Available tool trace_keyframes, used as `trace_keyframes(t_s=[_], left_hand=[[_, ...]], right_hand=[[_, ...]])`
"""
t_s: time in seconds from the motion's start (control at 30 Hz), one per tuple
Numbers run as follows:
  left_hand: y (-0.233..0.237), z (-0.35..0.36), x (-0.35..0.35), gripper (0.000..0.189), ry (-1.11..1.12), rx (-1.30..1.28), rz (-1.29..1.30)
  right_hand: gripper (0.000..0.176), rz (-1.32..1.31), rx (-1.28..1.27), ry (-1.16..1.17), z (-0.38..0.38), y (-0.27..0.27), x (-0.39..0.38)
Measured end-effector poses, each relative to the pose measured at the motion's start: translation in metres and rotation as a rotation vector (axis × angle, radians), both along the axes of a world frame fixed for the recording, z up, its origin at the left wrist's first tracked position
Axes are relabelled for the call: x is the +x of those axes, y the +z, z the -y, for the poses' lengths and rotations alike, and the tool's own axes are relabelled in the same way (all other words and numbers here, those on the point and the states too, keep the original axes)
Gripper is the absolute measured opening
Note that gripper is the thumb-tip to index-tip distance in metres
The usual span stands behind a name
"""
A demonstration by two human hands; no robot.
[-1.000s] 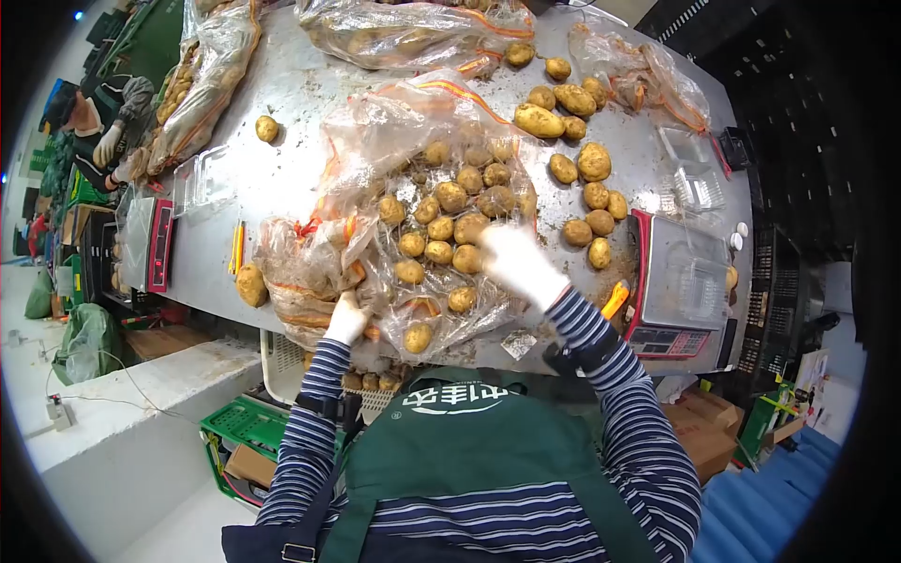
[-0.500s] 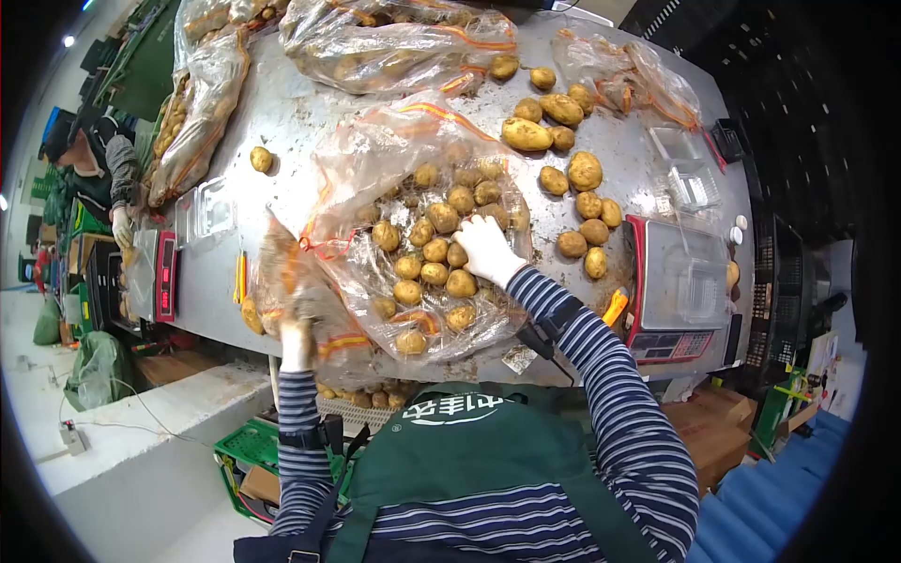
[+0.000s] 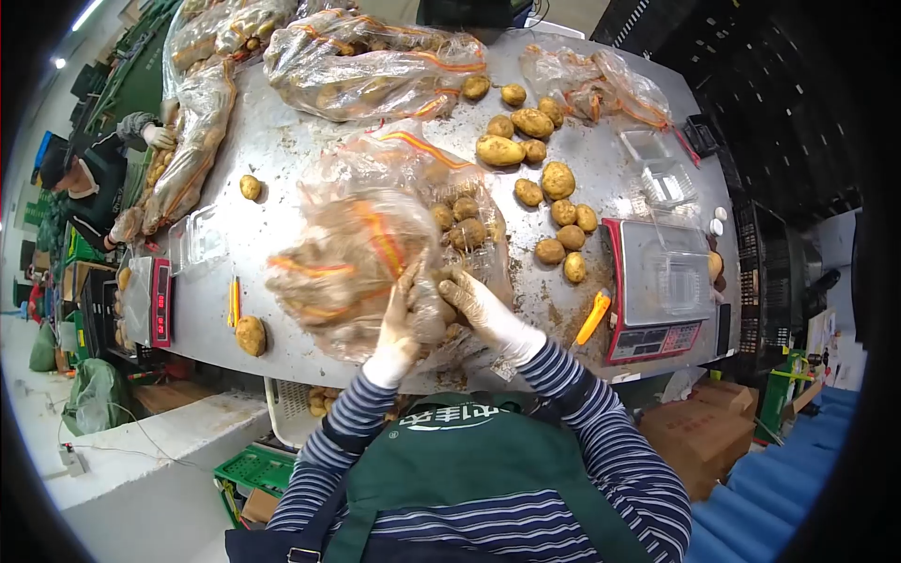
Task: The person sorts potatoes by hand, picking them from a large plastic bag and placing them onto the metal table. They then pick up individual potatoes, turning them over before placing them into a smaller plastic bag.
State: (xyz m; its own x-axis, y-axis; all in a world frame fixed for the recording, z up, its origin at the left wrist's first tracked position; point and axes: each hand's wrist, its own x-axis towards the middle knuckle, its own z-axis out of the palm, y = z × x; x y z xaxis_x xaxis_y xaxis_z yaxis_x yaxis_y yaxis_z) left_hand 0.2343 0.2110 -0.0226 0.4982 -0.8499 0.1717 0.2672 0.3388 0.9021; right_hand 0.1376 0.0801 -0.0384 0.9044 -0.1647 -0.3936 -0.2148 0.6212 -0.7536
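Note:
A large clear plastic bag (image 3: 361,239) with orange stripes, soiled and holding several potatoes (image 3: 465,230), lies on the metal table (image 3: 282,159) in front of me. My left hand (image 3: 399,324), in a white glove, grips a lifted fold of the bag at its near edge. My right hand (image 3: 479,305), also gloved, presses on the bag's near right side, close to the left hand. Both sleeves are striped blue and white.
Loose potatoes (image 3: 549,202) lie right of the bag, one potato (image 3: 251,335) at the near left. A red scale (image 3: 657,286) with clear trays stands right, another scale (image 3: 145,300) left. More filled bags (image 3: 366,61) lie at the back. A person (image 3: 89,178) works far left.
My left hand swung the bag's left side up and over toward the middle. My right hand came back from among the potatoes to the bag's near edge beside the left hand.

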Motion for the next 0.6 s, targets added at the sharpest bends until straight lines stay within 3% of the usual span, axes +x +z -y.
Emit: trace_keyframes(t_s=[0.03, 0.07, 0.13, 0.17, 0.2, 0.27, 0.3, 0.33, 0.4, 0.43, 0.47, 0.53, 0.57, 0.6], left_hand=[[0.007, 0.005, -0.006, 0.071, 0.011, 0.108, 0.022], [0.012, 0.007, -0.008, 0.065, 0.020, 0.216, 0.044], [0.001, 0.005, -0.011, 0.061, 0.097, 0.290, 0.188], [-0.002, 0.002, -0.013, 0.058, 0.169, 0.367, 0.328], [-0.004, -0.002, -0.016, 0.058, 0.175, 0.372, 0.329], [0.018, -0.004, -0.020, 0.052, 0.285, 0.316, 0.090], [0.020, -0.009, -0.017, 0.053, 0.285, 0.278, -0.058], [0.020, -0.014, -0.017, 0.053, 0.288, 0.280, -0.055], [0.019, -0.025, -0.019, 0.057, 0.304, -0.039, -0.306], [-0.006, -0.034, -0.010, 0.066, 0.325, 0.166, -0.465], [-0.005, -0.033, -0.008, 0.066, 0.328, 0.174, -0.463], [-0.004, -0.024, -0.002, 0.069, 0.535, 0.256, 0.417], [0.000, -0.021, 0.003, 0.072, 0.549, 0.386, 0.483], [0.004, -0.021, 0.019, 0.069, 0.420, 0.395, 0.325]], right_hand=[[0.039, 0.067, -0.037, -0.146, -0.013, -0.005, 0.003], [0.039, 0.069, -0.032, -0.144, -0.020, -0.008, 0.001], [0.044, 0.206, -0.161, -0.261, -0.026, -0.003, -0.001], [0.056, 0.210, -0.105, -0.210, -0.026, 0.009, -0.003], [0.056, 0.211, -0.100, -0.204, -0.027, 0.013, -0.006], [0.071, 0.182, -0.063, -0.095, -0.025, 0.021, -0.013], [0.078, 0.179, -0.178, 0.051, -0.016, 0.026, -0.015], [0.078, 0.183, -0.176, 0.053, -0.015, 0.029, -0.015], [0.077, 0.275, -0.455, 0.200, -0.015, 0.032, -0.014], [0.072, 0.285, -0.544, 0.198, -0.016, 0.040, -0.013], [0.072, 0.287, -0.536, 0.197, -0.018, 0.048, -0.012], [0.067, 0.221, -1.036, 0.250, -0.022, 0.057, -0.012], [0.066, 0.219, -1.033, 0.206, -0.019, 0.054, -0.009], [0.066, 0.219, -1.036, 0.207, -0.019, 0.054, -0.010]])
